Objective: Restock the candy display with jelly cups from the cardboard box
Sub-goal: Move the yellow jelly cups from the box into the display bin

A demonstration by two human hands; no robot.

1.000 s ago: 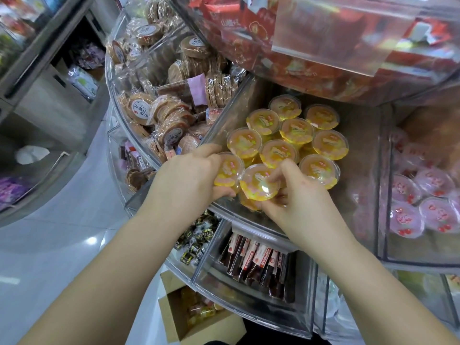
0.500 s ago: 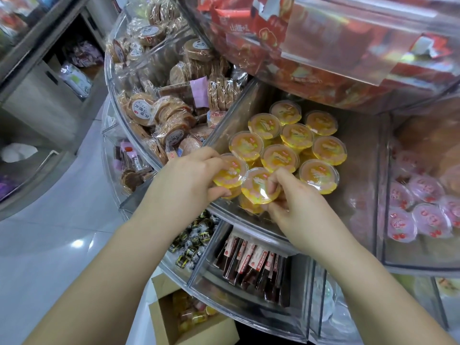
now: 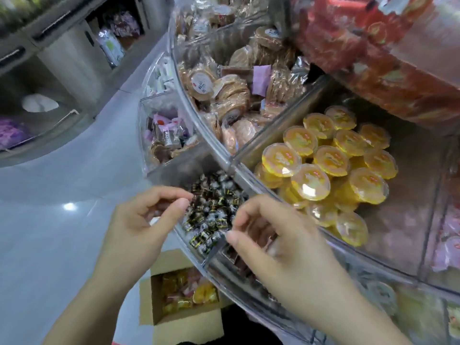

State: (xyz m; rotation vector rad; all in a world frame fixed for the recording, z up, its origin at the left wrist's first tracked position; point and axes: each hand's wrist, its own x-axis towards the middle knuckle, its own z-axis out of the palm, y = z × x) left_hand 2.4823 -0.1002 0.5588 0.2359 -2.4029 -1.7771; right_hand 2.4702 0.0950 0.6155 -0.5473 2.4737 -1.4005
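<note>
Several yellow jelly cups lie stacked in a clear compartment of the round candy display, right of centre. My left hand hovers below and left of that compartment, fingers loosely curled with nothing in them. My right hand hangs beside it, over the lower tier, also holding nothing. On the floor below stands the open cardboard box, with more yellow and pink jelly cups inside.
Black-wrapped candies fill the lower bin between my hands. Round wrapped biscuits fill the bin left of the jellies; pink jelly cups sit at the right edge. Red packets overhang above. Grey floor lies left.
Both hands have let go of the yellow jelly cups and drawn back down out of the compartment. The camera has tilted downward and left, bringing the box further into view.
</note>
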